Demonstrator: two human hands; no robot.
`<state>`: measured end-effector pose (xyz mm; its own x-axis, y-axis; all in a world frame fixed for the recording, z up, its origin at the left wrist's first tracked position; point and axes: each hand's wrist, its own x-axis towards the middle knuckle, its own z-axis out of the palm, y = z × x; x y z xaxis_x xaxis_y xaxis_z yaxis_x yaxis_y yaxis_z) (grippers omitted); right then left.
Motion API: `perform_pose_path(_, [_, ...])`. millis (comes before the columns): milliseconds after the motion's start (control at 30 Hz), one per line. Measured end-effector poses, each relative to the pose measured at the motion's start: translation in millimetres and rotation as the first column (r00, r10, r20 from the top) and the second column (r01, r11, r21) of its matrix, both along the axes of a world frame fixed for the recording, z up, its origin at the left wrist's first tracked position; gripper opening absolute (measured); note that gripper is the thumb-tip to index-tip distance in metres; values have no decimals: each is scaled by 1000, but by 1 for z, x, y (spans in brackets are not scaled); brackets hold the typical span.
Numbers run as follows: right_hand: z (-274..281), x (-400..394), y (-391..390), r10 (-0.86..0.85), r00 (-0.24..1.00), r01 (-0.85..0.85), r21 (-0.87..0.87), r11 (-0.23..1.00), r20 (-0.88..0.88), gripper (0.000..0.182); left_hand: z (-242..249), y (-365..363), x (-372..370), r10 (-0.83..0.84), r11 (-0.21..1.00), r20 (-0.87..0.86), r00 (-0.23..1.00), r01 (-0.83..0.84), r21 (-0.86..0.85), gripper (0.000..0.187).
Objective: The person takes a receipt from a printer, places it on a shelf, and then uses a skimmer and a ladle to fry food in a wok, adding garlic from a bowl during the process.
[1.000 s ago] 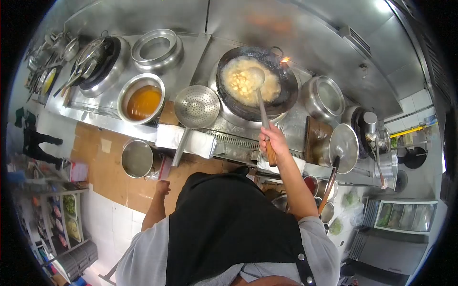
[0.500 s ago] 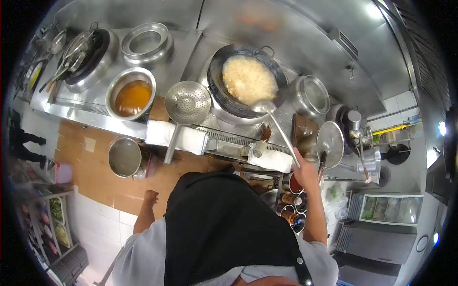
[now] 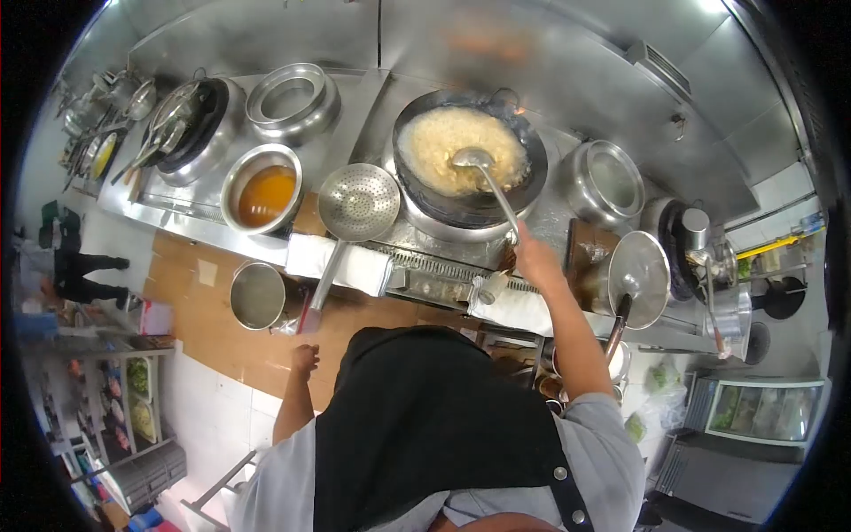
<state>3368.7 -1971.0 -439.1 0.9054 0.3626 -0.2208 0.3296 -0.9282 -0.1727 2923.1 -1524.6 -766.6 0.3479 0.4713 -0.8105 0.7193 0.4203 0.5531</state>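
My right hand (image 3: 539, 259) is closed round the handle of a metal ladle (image 3: 472, 159), whose bowl sits in the pale, bubbling food (image 3: 452, 133) inside a dark wok (image 3: 532, 182). Over the floor to the left of my apron hangs my left hand (image 3: 305, 359), its fingers curled; whether they hold anything is too small to tell. A perforated strainer (image 3: 358, 202) rests left of the wok, its handle reaching over the counter's front edge. Beside it stands a metal bowl of orange-brown liquid (image 3: 268, 195).
White folded cloths (image 3: 332, 266) lie along the stove's front edge. A metal pot (image 3: 258, 296) stands at the lower left, and a round mesh strainer (image 3: 638, 279) rests to the right. Another person (image 3: 87, 275) stands at the far left.
My right hand has moved forward, carrying the ladle's bowl from the wok's near rim into the food. The whole view has shifted slightly, and more of the other person shows.
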Motion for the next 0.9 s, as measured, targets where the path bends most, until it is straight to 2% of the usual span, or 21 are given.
perform_pose_path(67, [-1,17,4,3,1000,-3,-21,1000,1,68,9,-22,-17,61,996,-24,998,-60,59,11])
perform_pose_path(100, [-4,30,7,0,1000,0,-16,1000,-5,68,-20,-20,-38,-61,996,-16,998,62,62,13])
perform_pose_path(167, [-13,55,7,-9,999,8,-19,1000,-36,67,16,-63,-50,132,989,-43,990,-129,74,11])
perform_pose_path(267, [-22,77,7,16,998,-9,110,994,-63,69,-27,-96,-111,156,987,-25,987,-157,-32,14])
perform_pose_path(300, [-23,85,8,26,997,-14,162,987,-70,70,-29,-112,-133,-218,947,-86,972,232,222,17])
perform_pose_path(333, [-32,93,11,32,998,-20,197,980,-58,72,-30,-126,-151,-558,704,-230,797,602,378,19])
perform_pose_path(367, [-42,100,16,45,997,-25,268,963,-69,72,-31,-141,-168,-715,306,-437,545,807,505,22])
perform_pose_path(400, [-51,107,20,54,996,-25,338,941,-77,72,-26,-158,-181,-723,273,-451,524,816,509,22])
perform_pose_path(433, [-57,111,22,59,995,-20,408,913,-83,73,-28,-170,-190,-727,296,-438,529,817,495,22])
perform_pose_path(500, [-62,108,31,63,995,-26,430,902,-74,73,-24,-181,-195,-718,369,-403,567,801,471,23])
perform_pose_path(567, [-45,93,41,72,991,-18,422,906,-112,72,-27,-188,-196,-715,402,-382,585,791,461,24])
perform_pose_path(700, [-28,54,35,72,969,22,375,927,-235,72,-55,-173,-179,-714,320,-413,565,789,525,26])
perform_pose_path(733, [-27,47,33,68,968,26,371,928,-241,72,-55,-160,-172,-706,402,-371,603,773,491,25])
perform_pose_path(767, [-30,40,29,86,976,-3,383,924,-201,72,-53,-145,-156,-656,572,-296,694,713,405,23])
perform_pose_path(800, [-40,34,24,102,982,-33,393,919,-157,72,-48,-129,-139,-569,730,-227,790,613,302,21])
perform_pose_path(833, [-46,27,18,116,987,-61,401,914,-114,71,-40,-113,-122,-403,890,-162,900,427,157,20])
perform_pose_path(867, [-46,19,14,126,988,-78,407,910,-91,72,-33,-98,-101,-218,973,-139,966,226,42,19])
perform_pose_path(900, [-44,14,10,120,986,-64,406,911,-113,72,-36,-88,-86,90,989,-116,989,-102,-109,19])
